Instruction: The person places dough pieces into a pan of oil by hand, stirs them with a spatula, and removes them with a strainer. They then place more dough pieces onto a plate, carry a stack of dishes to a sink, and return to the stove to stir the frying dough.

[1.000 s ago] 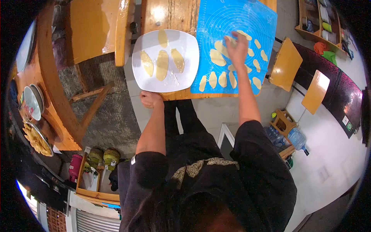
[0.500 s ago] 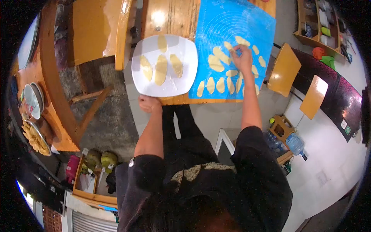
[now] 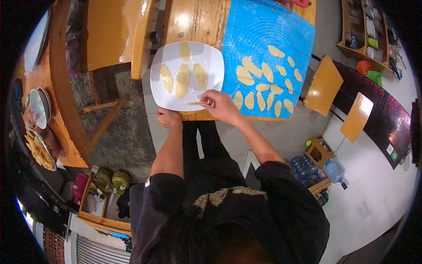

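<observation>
Between the thumb and fingers of my right hand (image 3: 218, 105) is a thin pale-yellow dough piece (image 3: 195, 103), seen nearly edge-on above the near rim of a white square plate (image 3: 211, 55). Several flat oval dough pieces (image 3: 183, 81) lie apart on that plate. My left hand (image 3: 169, 118) is curled at the plate's near left corner, by the table edge; whatever its fingers grip is hidden. To the right, a blue baking mat (image 3: 250, 26) with printed circles carries many more dough pieces (image 3: 252, 67) of uneven size.
The plate and mat rest on a wooden table (image 3: 198, 22). A red object (image 3: 301, 2) shows at its far right edge. On another wooden surface at left stand stacked bowls (image 3: 37, 108) and a bowl of golden food (image 3: 39, 147). Stools (image 3: 323, 86) stand at right.
My right hand has moved left and nearer, from the dough pieces on the mat to the plate's near edge, now with a piece pinched in it. My left hand has stayed at the plate's corner.
</observation>
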